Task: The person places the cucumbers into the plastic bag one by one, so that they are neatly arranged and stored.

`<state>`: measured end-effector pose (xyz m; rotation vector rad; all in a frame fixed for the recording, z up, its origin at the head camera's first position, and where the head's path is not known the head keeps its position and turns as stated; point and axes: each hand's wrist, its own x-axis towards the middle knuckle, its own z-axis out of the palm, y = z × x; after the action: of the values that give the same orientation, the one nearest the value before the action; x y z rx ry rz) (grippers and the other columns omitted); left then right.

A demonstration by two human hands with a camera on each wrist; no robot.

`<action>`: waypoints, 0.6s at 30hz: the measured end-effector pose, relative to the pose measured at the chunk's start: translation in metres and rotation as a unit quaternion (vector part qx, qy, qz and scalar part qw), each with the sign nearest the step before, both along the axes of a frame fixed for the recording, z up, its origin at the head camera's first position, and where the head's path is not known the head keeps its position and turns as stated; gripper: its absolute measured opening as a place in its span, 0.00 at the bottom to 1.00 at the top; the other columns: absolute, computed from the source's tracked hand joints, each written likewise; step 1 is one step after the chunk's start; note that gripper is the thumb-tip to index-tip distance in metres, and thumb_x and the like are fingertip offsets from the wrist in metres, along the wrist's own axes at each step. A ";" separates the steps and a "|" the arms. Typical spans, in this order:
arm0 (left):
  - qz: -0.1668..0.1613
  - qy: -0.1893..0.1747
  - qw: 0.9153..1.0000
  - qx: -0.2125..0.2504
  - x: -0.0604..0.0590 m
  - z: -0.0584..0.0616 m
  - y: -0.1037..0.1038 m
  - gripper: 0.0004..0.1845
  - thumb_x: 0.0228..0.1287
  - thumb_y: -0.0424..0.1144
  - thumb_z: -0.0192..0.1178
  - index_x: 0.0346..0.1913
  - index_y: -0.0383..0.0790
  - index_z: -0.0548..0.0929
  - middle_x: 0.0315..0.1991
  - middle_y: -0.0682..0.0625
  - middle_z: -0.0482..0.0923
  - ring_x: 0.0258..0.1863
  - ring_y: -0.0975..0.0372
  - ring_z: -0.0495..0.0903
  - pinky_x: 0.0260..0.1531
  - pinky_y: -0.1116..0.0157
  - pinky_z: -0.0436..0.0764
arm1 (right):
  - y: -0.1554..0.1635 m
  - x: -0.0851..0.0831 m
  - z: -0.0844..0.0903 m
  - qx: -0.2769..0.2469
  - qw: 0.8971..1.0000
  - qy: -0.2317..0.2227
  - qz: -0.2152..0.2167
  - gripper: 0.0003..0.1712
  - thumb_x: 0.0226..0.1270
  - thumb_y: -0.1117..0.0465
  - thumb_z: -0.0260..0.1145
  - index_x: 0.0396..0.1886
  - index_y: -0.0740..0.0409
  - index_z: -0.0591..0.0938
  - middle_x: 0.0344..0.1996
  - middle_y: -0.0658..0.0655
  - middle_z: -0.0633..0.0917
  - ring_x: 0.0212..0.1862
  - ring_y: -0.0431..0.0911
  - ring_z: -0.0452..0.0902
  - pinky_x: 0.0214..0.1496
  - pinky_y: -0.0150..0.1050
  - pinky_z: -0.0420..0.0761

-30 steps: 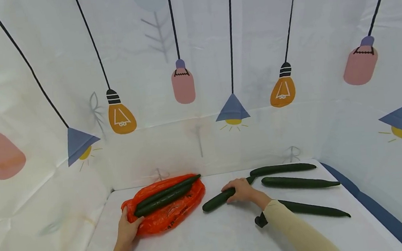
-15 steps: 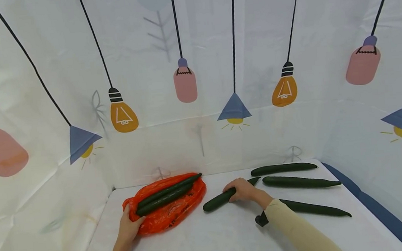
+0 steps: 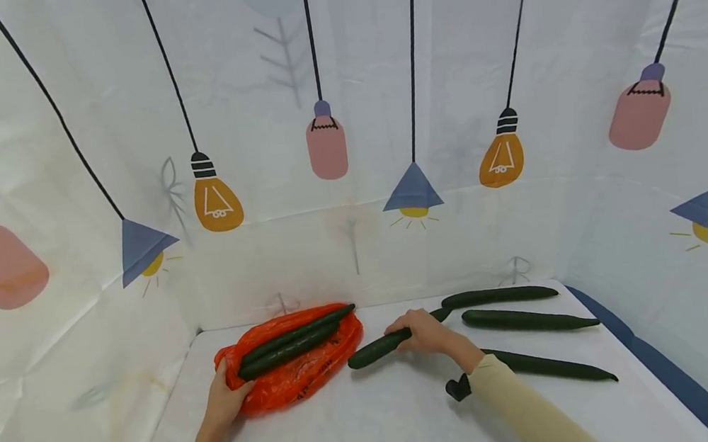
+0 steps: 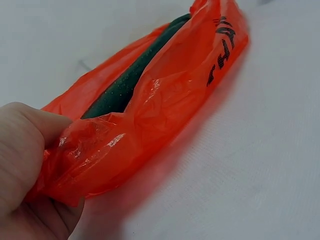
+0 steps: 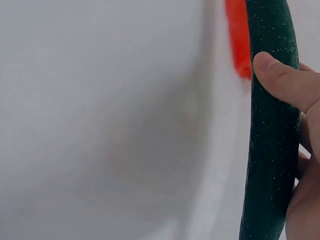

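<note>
My left hand point(image 3: 220, 399) grips the near left end of a red plastic bag point(image 3: 281, 395), its thumb and fingers pinching the film in the left wrist view. Two dark green cucumbers point(image 3: 289, 349) lie side by side in the bag's opening. To the right of the bag, my right hand point(image 3: 425, 333) holds another cucumber point(image 3: 379, 350) around its middle. The right wrist view shows the thumb pressed along this speckled cucumber point(image 5: 272, 150), with the fingers partly hidden behind it. One end of it points toward the bag, apart from it.
Three more cucumbers lie on the right of the white table point(image 3: 362, 434): one at the back point(image 3: 498, 296), one in the middle point(image 3: 530, 319) and one nearer point(image 3: 553, 365), partly behind the right forearm. A lamp-patterned white curtain point(image 3: 357, 249) encloses the back and sides.
The right hand has shifted slightly left with its cucumber, which now seems a little raised and closer to the bag. My left hand keeps its hold on the bag, almost unmoved.
</note>
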<state>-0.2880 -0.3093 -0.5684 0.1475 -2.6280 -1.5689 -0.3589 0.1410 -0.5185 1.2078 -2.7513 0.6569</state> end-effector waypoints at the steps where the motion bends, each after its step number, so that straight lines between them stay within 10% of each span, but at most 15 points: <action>1: 0.001 0.000 1.000 0.002 0.000 0.001 0.000 0.48 0.53 0.35 0.60 0.68 0.39 0.38 0.64 0.35 0.49 0.60 0.44 0.50 0.56 0.45 0.54 | -0.001 0.000 0.004 -0.002 1.000 0.012 0.004 0.22 0.46 0.58 0.71 0.45 0.42 0.81 0.39 0.37 0.79 0.41 0.36 0.72 0.43 0.37 0.71; 18: 0.008 -0.029 0.999 0.016 0.003 0.000 -0.007 0.51 0.51 0.40 0.63 0.69 0.42 0.38 0.65 0.35 0.46 0.61 0.44 0.48 0.56 0.45 0.52 | -0.051 0.003 0.037 0.011 0.997 0.065 0.042 0.22 0.44 0.54 0.71 0.45 0.42 0.81 0.39 0.36 0.80 0.38 0.36 0.71 0.41 0.35 0.68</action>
<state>-0.2853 -0.3167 -0.5682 0.2184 -2.6398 -1.6263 -0.3557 0.0905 -0.4817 1.3270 -2.6204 0.5372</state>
